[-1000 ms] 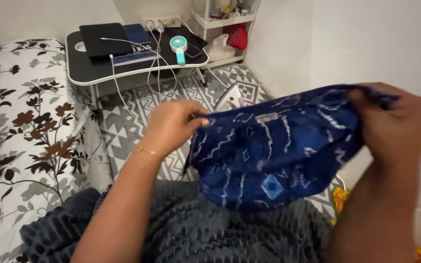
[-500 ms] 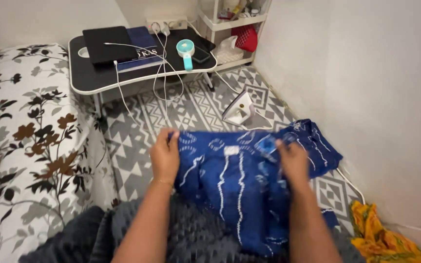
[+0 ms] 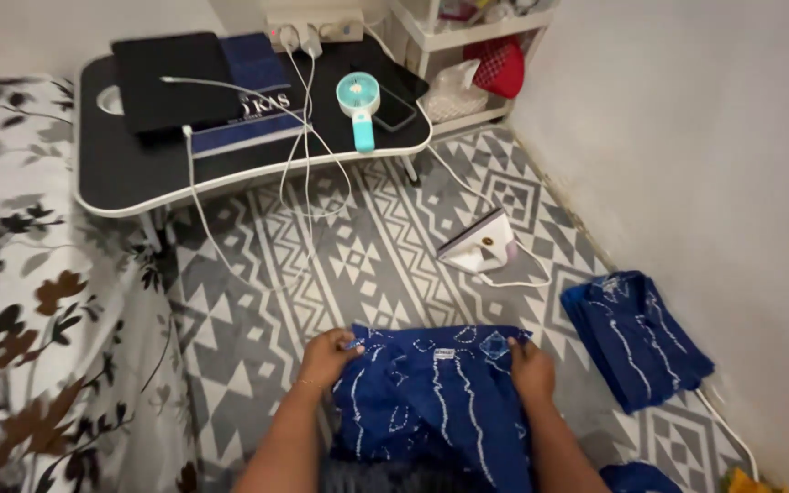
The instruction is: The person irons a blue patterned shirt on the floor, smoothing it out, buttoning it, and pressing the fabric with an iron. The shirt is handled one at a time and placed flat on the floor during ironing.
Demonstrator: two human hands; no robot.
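On the patterned floor mat: a blue white-printed garment (image 3: 436,402) lay spread out flat, its top edge toward the low table.
Change: a second before, the same cloth was held up in the air between both hands; half a second before, it was coming down near the lap; now it rested on the grey-and-white mat (image 3: 358,246).
Meaning: the cloth seemed to have gone from being shaken out to being laid flat and squared at its upper edge.
Left hand (image 3: 329,356): closed on the garment's upper left corner, fingers pinching the edge.
Right hand (image 3: 531,370): pressed down on the upper right corner, fingers curled over the edge, gripping the garment.
Folded piece (image 3: 636,333): a second blue printed cloth lay folded on the mat, to the right, well apart from the hands and near the wall.
Iron (image 3: 481,245): white, on the mat beyond the garment, cord trailing right.
Containers: a white shelf unit (image 3: 468,36) in the corner held a red mesh item (image 3: 502,66) and a pale bag-like item; other contents were too small to tell.
Low table (image 3: 111,178): black, bearing a dark flat device, a blue book, a small teal fan (image 3: 360,100) and white cables.
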